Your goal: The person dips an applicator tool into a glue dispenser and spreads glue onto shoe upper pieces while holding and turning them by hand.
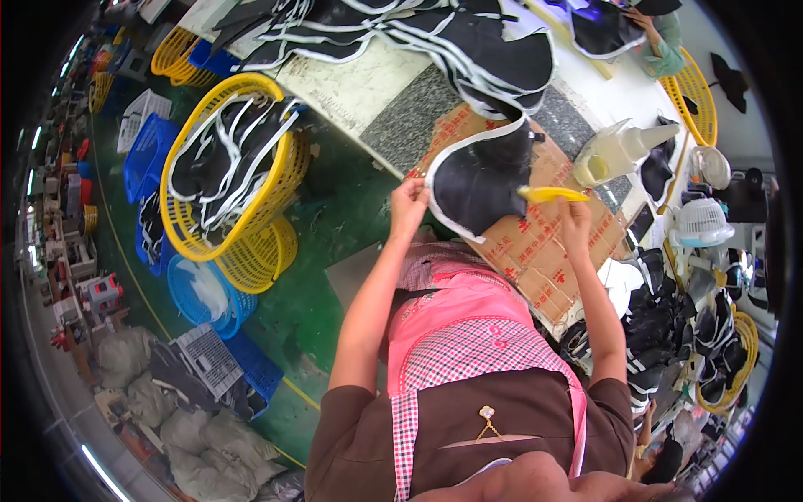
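A black, curved, sheet-like piece [478, 180] with a white edge band lies over a flattened cardboard sheet [544, 259] on the table's near side. My left hand [410, 203] pinches the piece at its left edge, on the white band. My right hand [575, 219] is closed round a slim yellow brush [548, 194], whose tip lies against or just over the piece's right side. Beyond, a heap of similar black pieces [493, 50] with white edges reaches to the one under my hands. A translucent bottle [606, 159] with a pale spout and yellowish contents stands right of the brush.
To the left, a yellow basket [171, 188] holds black and white pieces, with a blue basket [251, 305] below. More black pieces [657, 326] are piled at the right. Another person's hand [644, 27] handles a black piece at the far right. The white table [343, 105] extends away.
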Available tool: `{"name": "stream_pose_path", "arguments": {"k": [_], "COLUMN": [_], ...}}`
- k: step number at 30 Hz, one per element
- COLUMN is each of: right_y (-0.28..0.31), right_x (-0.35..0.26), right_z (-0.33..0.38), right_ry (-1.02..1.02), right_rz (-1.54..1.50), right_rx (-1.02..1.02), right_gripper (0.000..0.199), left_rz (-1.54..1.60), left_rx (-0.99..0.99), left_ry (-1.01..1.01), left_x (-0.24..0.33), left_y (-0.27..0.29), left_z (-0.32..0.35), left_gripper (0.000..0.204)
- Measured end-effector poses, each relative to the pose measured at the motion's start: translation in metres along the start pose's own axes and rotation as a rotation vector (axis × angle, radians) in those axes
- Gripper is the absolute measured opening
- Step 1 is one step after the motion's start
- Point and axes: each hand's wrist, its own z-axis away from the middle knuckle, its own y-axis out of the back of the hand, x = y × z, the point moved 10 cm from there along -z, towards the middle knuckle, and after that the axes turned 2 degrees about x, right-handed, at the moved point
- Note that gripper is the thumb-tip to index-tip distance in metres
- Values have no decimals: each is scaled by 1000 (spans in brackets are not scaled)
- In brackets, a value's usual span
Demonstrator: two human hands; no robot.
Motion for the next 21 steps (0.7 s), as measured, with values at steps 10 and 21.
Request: {"name": "stream_pose_path", "arguments": {"k": [10, 21], "right_y": [147, 144], "right_x": [75, 108], "right_z": [-7, -26], "right_ry": [-260, -283], "right_rz": [409, 350], "right_rx": [612, 581], "right_gripper": [28, 28], "left_rz": [-71, -847], "left_rx": [172, -46], "left_ry": [-316, -767], "left_x": [69, 89], "left_y": [35, -98], "left_z": [-52, 66], "left_gripper": [27, 36]}}
